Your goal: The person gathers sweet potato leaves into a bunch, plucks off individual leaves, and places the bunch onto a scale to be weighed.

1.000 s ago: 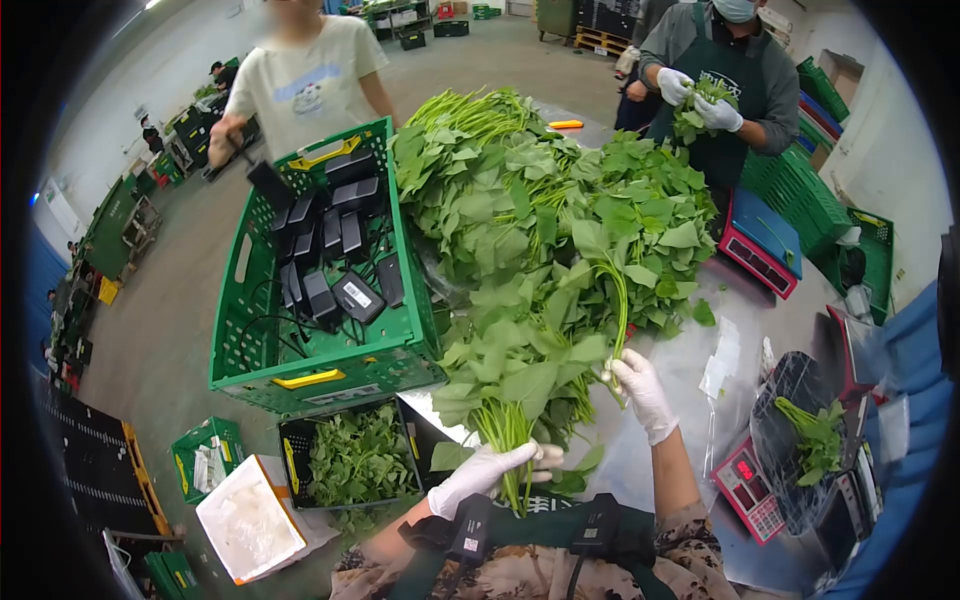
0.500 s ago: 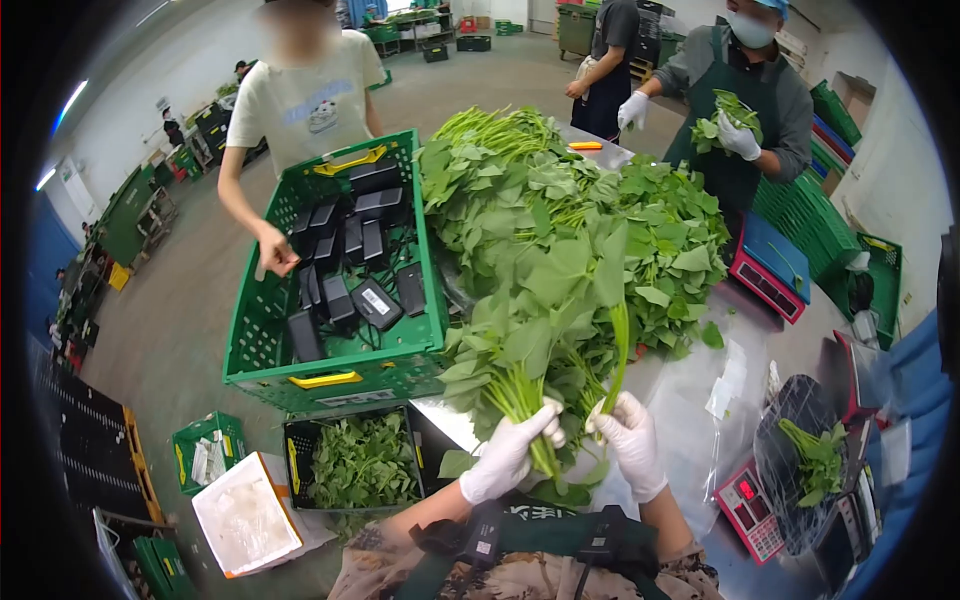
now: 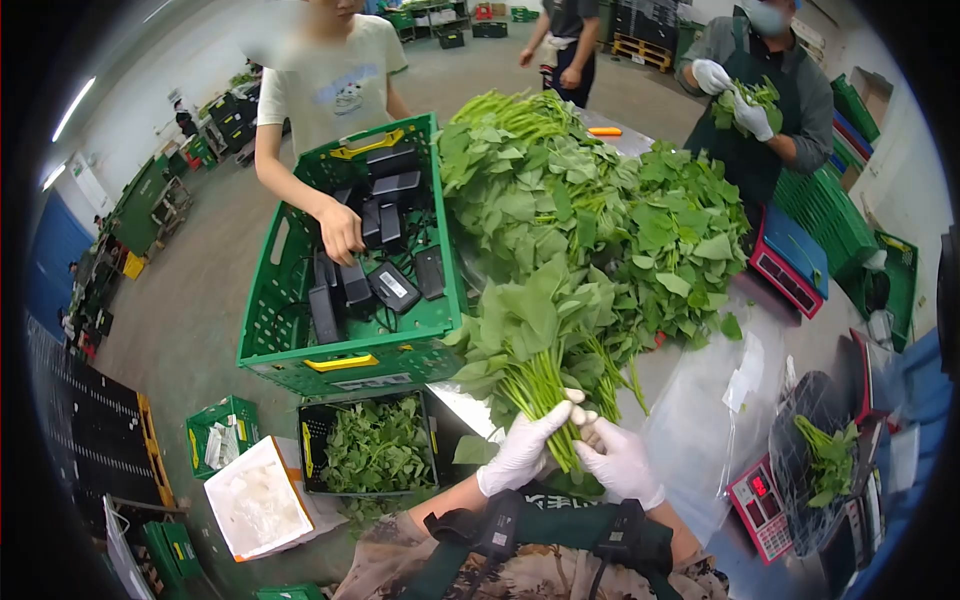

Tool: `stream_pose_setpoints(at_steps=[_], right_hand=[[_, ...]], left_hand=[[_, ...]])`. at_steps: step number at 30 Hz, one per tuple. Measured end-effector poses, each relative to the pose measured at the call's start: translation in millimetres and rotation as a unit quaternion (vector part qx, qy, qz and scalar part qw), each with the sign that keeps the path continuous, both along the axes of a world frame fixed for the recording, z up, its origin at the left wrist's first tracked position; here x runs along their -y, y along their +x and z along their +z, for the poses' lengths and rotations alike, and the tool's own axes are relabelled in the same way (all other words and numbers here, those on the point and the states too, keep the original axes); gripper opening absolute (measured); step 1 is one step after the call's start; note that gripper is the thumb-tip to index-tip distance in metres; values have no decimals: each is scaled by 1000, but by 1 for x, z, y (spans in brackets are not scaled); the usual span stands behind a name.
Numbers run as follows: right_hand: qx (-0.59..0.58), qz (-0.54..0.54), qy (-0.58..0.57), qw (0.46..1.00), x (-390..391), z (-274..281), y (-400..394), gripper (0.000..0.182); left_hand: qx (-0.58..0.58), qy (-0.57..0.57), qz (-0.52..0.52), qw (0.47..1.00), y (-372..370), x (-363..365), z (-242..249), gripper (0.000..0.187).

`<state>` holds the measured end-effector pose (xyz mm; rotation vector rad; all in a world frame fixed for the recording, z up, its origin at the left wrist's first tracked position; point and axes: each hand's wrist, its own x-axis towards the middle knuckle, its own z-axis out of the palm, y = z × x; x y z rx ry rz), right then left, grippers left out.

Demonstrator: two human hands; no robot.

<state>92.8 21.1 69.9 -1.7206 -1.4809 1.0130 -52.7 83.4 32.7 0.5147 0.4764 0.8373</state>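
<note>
A bunch of leafy greens is gripped in my gloved left hand, its long stems converging at the fingers and its leaves pointing away from me. My gloved right hand is closed against the lower stems, fingertips meeting those of the left hand. Just beyond the bunch lies a large heap of the same leafy greens on the metal table. A few loose stems rest right of the bunch.
Left of the heap stands a green crate of black power adapters, where another person's hand reaches in. Below is a black crate of greens. Scales stand at right. A masked co-worker holds greens.
My right hand has moved left to the bunch, and the stem it held apart is now in with the others. The person opposite has reached further into the crate; the co-worker's hands have come together.
</note>
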Motion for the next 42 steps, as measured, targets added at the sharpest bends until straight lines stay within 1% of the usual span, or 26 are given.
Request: stream_pose_setpoints(at_steps=[1,3,4,5,7,8,10,11,12,15,16,17,18,19,20,23,24,26,28,30,33,34,37,38,41,42], right_hand=[[-20,17,-8,1000,-4,-3,7,14],[-59,49,-20,997,-17,-27,32,15],[-39,-21,-17,999,-28,-38,43,15],[-20,-89,-13,996,-40,-52,54,17],[44,-138,72,987,-63,-89,75,17],[82,-134,86,984,-71,-101,83,19],[228,-65,42,971,-79,-109,87,20],[299,-29,22,953,-82,-113,87,21],[297,-30,40,954,-82,-114,85,22],[290,-35,11,956,-87,-111,94,22],[248,-54,64,965,-86,-113,97,17],[139,-79,44,986,-84,-113,99,16],[28,-104,24,994,-82,-105,100,15],[-83,-128,5,988,-79,-90,99,14],[-209,-131,-10,969,-76,-73,96,10],[-395,-126,-2,910,-66,-62,100,11],[-432,-106,16,895,-63,-59,100,11],[-505,-66,51,859,-57,-55,98,11],[-500,-53,67,862,-53,-45,89,12],[-503,-36,77,860,-48,-32,77,12],[-385,-28,99,917,-38,-9,54,11],[-371,-37,77,925,-33,0,44,10],[-174,-2,84,981,-24,-10,27,10],[-101,-5,85,991,-22,-8,22,11],[-21,7,84,996,-17,6,7,11],[4,7,109,994,-17,5,4,11]], left_hand=[[18,-25,12,999,-2,2,2,23],[36,-50,25,998,-9,2,-8,22],[46,-73,20,996,-13,2,-14,21],[30,-87,20,996,-17,5,-15,21],[10,-112,7,994,-24,12,-17,20],[5,-122,-3,993,-26,15,-19,20],[-6,-139,-18,990,-32,21,-24,19],[7,-132,-32,991,-35,23,-28,19],[2,-134,-33,990,-37,25,-27,22],[6,-133,-59,989,-40,30,-22,34],[9,-131,-72,989,-41,31,-20,39],[13,-131,-85,988,-42,32,-18,41],[16,-132,-99,986,-42,32,-17,44],[19,-132,-114,985,-42,33,-15,47],[17,-137,-125,983,-43,32,-14,44],[-40,-151,-154,976,-44,31,-5,38],[-52,-151,-144,977,-43,31,-7,28],[-65,-134,-124,981,-39,30,-6,23],[-57,-109,-96,988,-37,28,-11,17],[-53,-92,-76,991,-35,22,-11,16],[-50,-74,-25,996,-23,13,3,18],[-39,-58,-6,998,-19,10,2,19],[-31,-28,24,999,-10,6,8,27],[-38,-23,34,998,-8,7,7,28],[-42,-18,32,998,-7,9,9,29],[-40,-17,25,999,-8,10,11,30]])
